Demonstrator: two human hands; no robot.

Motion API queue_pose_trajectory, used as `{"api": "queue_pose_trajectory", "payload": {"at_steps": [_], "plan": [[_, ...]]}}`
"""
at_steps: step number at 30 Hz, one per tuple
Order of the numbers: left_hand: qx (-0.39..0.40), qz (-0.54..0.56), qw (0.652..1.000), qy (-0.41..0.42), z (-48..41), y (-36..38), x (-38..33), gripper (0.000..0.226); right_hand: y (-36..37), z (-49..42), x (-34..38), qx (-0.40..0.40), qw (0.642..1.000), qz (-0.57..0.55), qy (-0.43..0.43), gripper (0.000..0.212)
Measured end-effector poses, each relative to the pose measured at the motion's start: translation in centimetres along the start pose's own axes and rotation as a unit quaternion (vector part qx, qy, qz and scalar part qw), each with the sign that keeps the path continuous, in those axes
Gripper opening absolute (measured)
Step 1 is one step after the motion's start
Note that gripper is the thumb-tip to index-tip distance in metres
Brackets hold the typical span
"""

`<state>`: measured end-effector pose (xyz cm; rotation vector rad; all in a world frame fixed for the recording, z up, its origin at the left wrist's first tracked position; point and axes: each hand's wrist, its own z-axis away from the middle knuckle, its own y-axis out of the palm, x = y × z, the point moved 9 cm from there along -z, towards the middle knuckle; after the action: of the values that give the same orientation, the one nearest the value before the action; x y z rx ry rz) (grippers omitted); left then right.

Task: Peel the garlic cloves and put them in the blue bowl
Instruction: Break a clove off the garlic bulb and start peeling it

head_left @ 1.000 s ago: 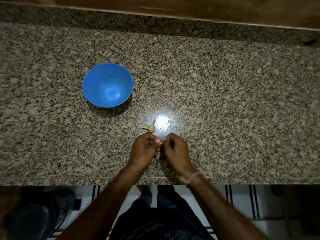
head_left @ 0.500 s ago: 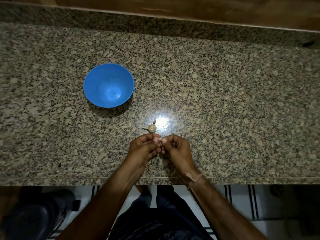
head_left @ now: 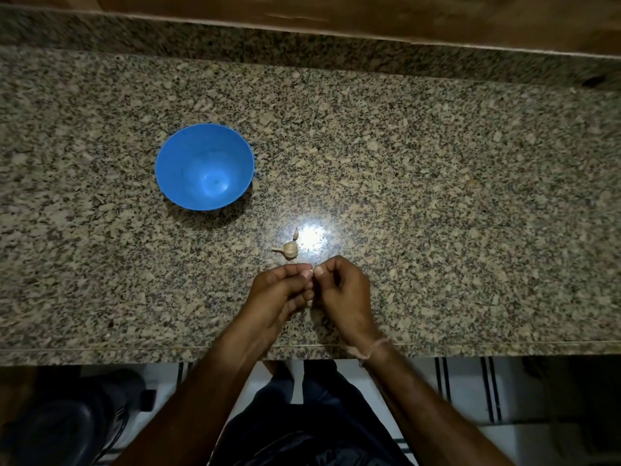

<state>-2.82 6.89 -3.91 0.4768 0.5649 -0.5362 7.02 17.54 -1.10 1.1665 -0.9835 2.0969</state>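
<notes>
Two curled hands — left hand [head_left: 279,292], right hand [head_left: 344,290] — pinch a tiny pale piece [head_left: 310,273] over the speckled granite counter [head_left: 437,196]. Garlic bulb [head_left: 289,249] lies just past them by a light spot [head_left: 311,237]; blue bowl [head_left: 204,166] stands farther left.

thin pale thread band [head_left: 371,348] round right wrist; dark trousers [head_left: 302,428]
</notes>
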Motion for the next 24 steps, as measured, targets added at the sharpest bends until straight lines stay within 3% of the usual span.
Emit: {"api": "queue_pose_trajectory", "payload": {"at_steps": [2,3,5,6,10,15,20,22,24], "plan": [[-0.003,-0.009,1.0,0.009,0.1,0.0,0.0,0.013,-0.2,-0.2,0.5,-0.012,0.998,0.051,-0.029,0.019],[-0.019,-0.085,0.994,0.066,0.1,-0.3,-0.9,0.013,0.1,-0.3,0.0,0.008,1.0,0.021,0.001,0.02],[-0.054,-0.244,0.95,0.187,0.8,-0.2,-3.1,0.016,1.0,-0.4,-1.4,0.056,0.992,-0.08,0.079,0.025],[-0.061,-0.28,0.934,0.213,1.0,-0.1,-3.5,0.018,1.4,-0.3,-1.7,0.071,0.986,-0.114,0.097,0.026],[-0.061,-0.19,0.965,0.172,0.9,-0.6,-3.3,0.015,1.5,-0.1,-1.2,0.102,0.983,-0.136,0.074,0.013],[-0.033,-0.159,0.981,0.111,0.7,-0.7,-2.6,0.014,0.5,-0.9,-0.6,0.114,0.991,-0.067,0.027,0.009],[0.006,0.043,0.997,-0.065,0.4,-0.2,0.1,0.019,0.1,-0.6,0.1,0.104,0.994,0.005,-0.037,0.007],[-0.007,0.017,0.999,-0.032,0.3,-0.4,-0.2,0.017,0.2,-0.4,-0.1,0.099,0.995,-0.026,-0.013,0.009],[-0.034,-0.087,0.993,0.077,0.3,-0.9,-1.6,0.013,0.8,-0.2,-1.4,0.117,0.98,-0.138,0.078,0.017]]}}
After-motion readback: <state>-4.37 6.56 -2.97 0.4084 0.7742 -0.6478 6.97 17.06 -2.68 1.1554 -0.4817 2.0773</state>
